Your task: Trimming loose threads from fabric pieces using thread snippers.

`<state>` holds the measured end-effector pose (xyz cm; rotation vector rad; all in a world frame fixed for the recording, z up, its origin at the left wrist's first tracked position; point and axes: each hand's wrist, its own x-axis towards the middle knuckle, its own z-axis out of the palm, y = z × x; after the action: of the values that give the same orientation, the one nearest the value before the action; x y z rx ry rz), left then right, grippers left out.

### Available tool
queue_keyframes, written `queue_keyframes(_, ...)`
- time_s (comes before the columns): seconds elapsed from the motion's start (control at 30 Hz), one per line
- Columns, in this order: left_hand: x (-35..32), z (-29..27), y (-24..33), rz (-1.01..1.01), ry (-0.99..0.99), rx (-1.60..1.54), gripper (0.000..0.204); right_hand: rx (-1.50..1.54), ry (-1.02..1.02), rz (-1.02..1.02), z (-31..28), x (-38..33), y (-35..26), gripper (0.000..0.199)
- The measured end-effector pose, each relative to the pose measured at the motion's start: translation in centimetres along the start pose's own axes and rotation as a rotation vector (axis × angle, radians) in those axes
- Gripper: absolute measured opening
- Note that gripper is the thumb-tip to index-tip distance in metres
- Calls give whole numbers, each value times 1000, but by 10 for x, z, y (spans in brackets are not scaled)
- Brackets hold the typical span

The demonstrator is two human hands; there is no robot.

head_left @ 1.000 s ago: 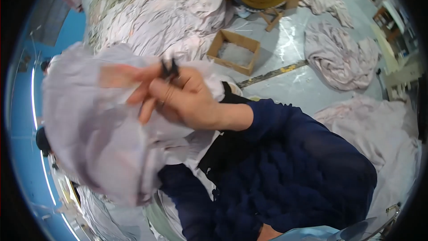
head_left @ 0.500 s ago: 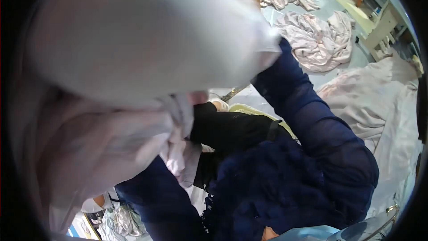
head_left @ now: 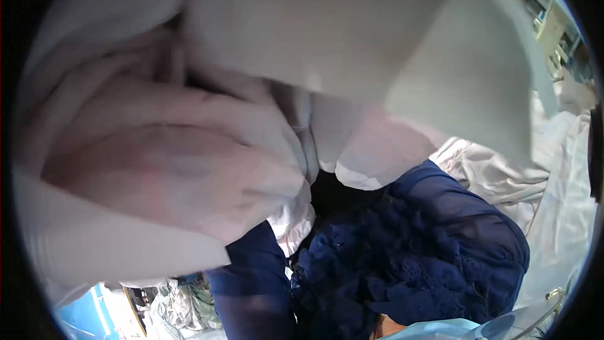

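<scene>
A large pale pinkish-white cloth hangs raised in front of me and covers most of the head view. Its folds bunch up on the left, and a flat panel spreads across toward the upper right. Both my forearms, in dark blue sheer sleeves, run up behind this cloth: the left sleeve at the lower middle, the right sleeve at the right. The fabric hides both my hands, so neither their fingers nor their grip can be seen.
More whitish cloth lies draped along the right side. At the lower left is a heap of crumpled greyish-green fabric, beside something bright blue. Pale furniture stands at the far upper right.
The cloth has swung right and down, now covering the floor piles and the pale green rim seen before. My right forearm is lower and mostly hidden beneath it.
</scene>
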<state>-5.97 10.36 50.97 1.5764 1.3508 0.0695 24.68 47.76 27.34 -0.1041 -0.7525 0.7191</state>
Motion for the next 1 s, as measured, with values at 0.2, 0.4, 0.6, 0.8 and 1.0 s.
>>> queue_keyframes(0.2,105,45,96,-55,-103,42,27,-60,40,34,-16,6,32,23)
queue_keyframes(0.4,-81,-80,-49,-85,-127,102,27,-115,53,76,-22,-7,67,26)
queue_keyframes(0.6,-66,-154,-158,-75,-159,143,29,-239,36,149,-37,-36,106,29)
queue_keyframes(0.8,45,-150,-212,-19,-191,209,31,-379,15,174,-51,-49,116,32)
queue_keyframes(1.0,131,-109,-322,222,-316,379,34,-654,56,17,-133,22,47,35)
